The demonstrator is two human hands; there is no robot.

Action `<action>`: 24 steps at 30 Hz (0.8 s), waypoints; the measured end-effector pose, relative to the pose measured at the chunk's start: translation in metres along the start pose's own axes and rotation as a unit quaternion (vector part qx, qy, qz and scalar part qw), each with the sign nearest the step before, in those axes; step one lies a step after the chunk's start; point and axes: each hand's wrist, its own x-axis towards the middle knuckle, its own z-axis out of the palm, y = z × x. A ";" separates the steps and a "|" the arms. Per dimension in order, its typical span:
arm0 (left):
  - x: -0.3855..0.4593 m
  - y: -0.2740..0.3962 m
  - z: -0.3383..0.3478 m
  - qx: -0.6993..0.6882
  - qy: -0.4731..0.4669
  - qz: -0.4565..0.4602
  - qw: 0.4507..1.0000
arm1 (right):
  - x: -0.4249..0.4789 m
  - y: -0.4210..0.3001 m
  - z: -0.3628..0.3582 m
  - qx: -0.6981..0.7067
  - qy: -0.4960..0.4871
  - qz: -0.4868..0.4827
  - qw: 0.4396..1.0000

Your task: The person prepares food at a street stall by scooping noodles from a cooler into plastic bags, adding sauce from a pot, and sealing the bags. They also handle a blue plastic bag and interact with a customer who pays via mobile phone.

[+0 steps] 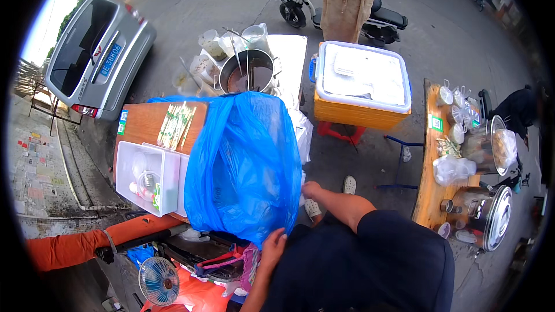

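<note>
A large blue plastic bag (251, 160) lies spread over the right part of a brown board, its folds loose and crumpled. My left hand (273, 245) is at the bag's near lower edge, fingers bent on the plastic. Beside the bag's right edge is my right hand (311, 190), curled; its fingertips are hidden, so its hold is unclear. Beyond the bag stands a steel pot (247, 71) of dark liquid with ladles, beside plastic jugs (256, 37). Wrapped chopsticks (175, 125) and a white plastic bin (147, 177) with cups rest on the board (134, 117).
An orange box with a clear-lidded tub (364, 78) stands on a red stool (340, 132). At right, a wooden table (422, 173) bears steel containers. A small fan (159, 281) is below left. A person (349, 4) stands by a scooter (386, 17); a silver van (99, 56) is left.
</note>
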 end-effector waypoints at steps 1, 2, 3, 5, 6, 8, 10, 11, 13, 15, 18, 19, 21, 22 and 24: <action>0.012 0.009 0.005 -0.010 -0.025 0.008 1.000 | 0.020 0.037 -0.018 -0.103 0.063 -0.137 0.983; 0.019 0.005 0.006 -0.015 -0.030 0.022 0.999 | 0.016 0.037 -0.019 -0.130 0.072 -0.154 0.977; 0.018 0.000 0.005 -0.021 -0.032 0.026 0.999 | 0.007 0.030 -0.023 -0.134 0.072 -0.149 0.977; 0.017 0.021 0.002 -0.026 -0.032 0.047 0.998 | -0.008 0.024 -0.030 -0.120 0.071 -0.132 0.981; 0.015 0.032 -0.001 -0.025 -0.036 0.043 0.998 | -0.013 0.027 -0.030 -0.100 0.063 -0.113 0.986; 0.019 0.048 0.000 -0.043 -0.051 0.035 0.997 | -0.003 0.045 -0.046 -0.047 0.039 -0.061 0.996; 0.013 0.051 -0.002 -0.068 -0.056 0.025 0.996 | 0.003 0.056 -0.045 -0.088 0.031 -0.043 0.995; 0.010 0.054 -0.004 -0.078 -0.050 0.014 0.996 | -0.004 0.041 -0.038 -0.186 0.038 -0.057 0.980; 0.001 0.054 -0.011 -0.083 -0.031 -0.019 0.996 | -0.035 -0.012 -0.004 0.047 0.164 0.043 0.984; -0.012 0.050 -0.016 -0.084 -0.012 -0.038 0.996 | -0.092 -0.086 0.011 0.251 0.075 0.050 0.964; -0.004 0.049 -0.018 -0.066 -0.028 -0.051 0.996 | -0.080 -0.098 0.018 0.217 0.124 0.082 0.965; -0.006 0.049 -0.018 -0.078 -0.025 -0.062 0.995 | -0.105 -0.117 0.010 0.183 0.144 0.079 0.969; -0.003 0.051 -0.014 -0.105 -0.027 -0.078 0.991 | -0.140 -0.131 -0.013 0.113 0.197 0.074 0.971; 0.002 0.051 -0.010 -0.111 -0.042 -0.067 0.991 | -0.126 -0.106 -0.023 0.026 0.195 0.059 0.979; 0.018 0.047 -0.002 -0.123 -0.056 -0.033 0.990 | -0.117 -0.075 -0.046 -0.066 0.233 0.024 0.970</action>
